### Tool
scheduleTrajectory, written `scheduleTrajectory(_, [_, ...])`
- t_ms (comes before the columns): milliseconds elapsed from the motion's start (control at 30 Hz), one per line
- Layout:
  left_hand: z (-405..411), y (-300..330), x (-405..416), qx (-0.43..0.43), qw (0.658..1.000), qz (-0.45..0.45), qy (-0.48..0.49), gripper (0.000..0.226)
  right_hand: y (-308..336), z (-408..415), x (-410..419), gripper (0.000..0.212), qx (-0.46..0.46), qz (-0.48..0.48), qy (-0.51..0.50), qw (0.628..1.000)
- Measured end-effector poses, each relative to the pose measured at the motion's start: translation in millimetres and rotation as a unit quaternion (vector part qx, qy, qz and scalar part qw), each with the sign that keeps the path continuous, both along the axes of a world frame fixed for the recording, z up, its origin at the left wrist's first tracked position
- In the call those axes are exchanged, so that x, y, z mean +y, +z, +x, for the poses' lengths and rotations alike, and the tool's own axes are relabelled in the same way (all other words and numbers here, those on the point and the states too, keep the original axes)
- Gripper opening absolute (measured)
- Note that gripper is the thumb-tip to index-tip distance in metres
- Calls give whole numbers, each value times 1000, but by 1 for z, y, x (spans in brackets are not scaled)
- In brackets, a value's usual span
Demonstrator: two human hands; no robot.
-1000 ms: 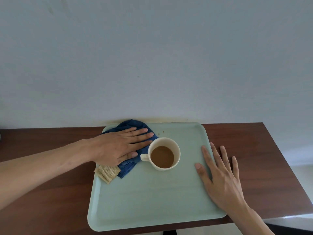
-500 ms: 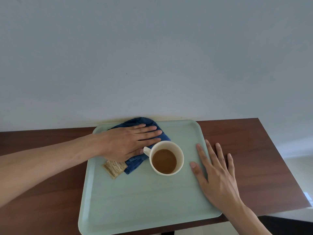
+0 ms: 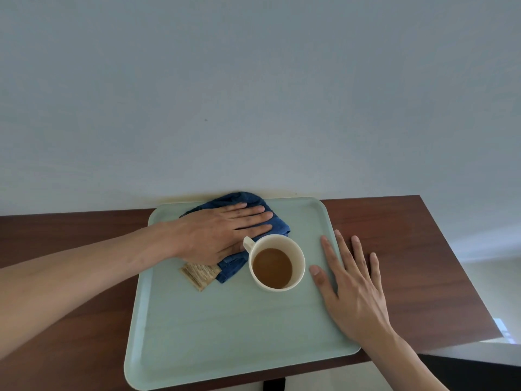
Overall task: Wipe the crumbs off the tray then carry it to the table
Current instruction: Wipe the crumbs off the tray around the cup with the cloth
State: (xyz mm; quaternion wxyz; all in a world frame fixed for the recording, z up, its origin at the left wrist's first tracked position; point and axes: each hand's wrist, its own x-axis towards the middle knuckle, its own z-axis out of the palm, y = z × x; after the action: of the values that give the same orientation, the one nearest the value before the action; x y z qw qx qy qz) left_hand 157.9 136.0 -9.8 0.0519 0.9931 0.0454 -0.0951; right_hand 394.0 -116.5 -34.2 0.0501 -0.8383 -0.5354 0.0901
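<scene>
A pale green tray (image 3: 225, 328) lies on a dark wooden table (image 3: 394, 249) against the wall. My left hand (image 3: 222, 232) presses flat on a blue cloth (image 3: 279, 225) at the tray's far side, with its fingers pointing right. The cloth's edge touches a cream mug (image 3: 299, 265) of brown drink near the tray's middle. A small tan packet (image 3: 200, 273) sticks out from under the cloth and my palm. My right hand (image 3: 352, 289) rests flat, fingers spread, across the tray's right rim and the table. No crumbs show on the bare tray.
A plain grey-blue wall rises directly behind the table. The table's right end and front edge are close to the tray, whose near left corner overhangs the front edge. Pale floor shows at the far right.
My left hand has slid the blue cloth to the right along the tray's far side, over the spot where small crumbs lay. My right hand stays on the right rim.
</scene>
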Motion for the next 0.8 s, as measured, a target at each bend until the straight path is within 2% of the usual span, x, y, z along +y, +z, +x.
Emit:
scheduleTrajectory(167, [-26,4,-3,7,1000,-2,29,60,0,1,0,70,-2,2,0,1000])
scheduleTrajectory(500, [-108,15,5,84,994,9,67,61,-2,1,-1,69,1,9,3,1000])
scheduleTrajectory(800, [-78,10,3,91,994,11,56,61,-3,1,-1,69,0,7,7,1000])
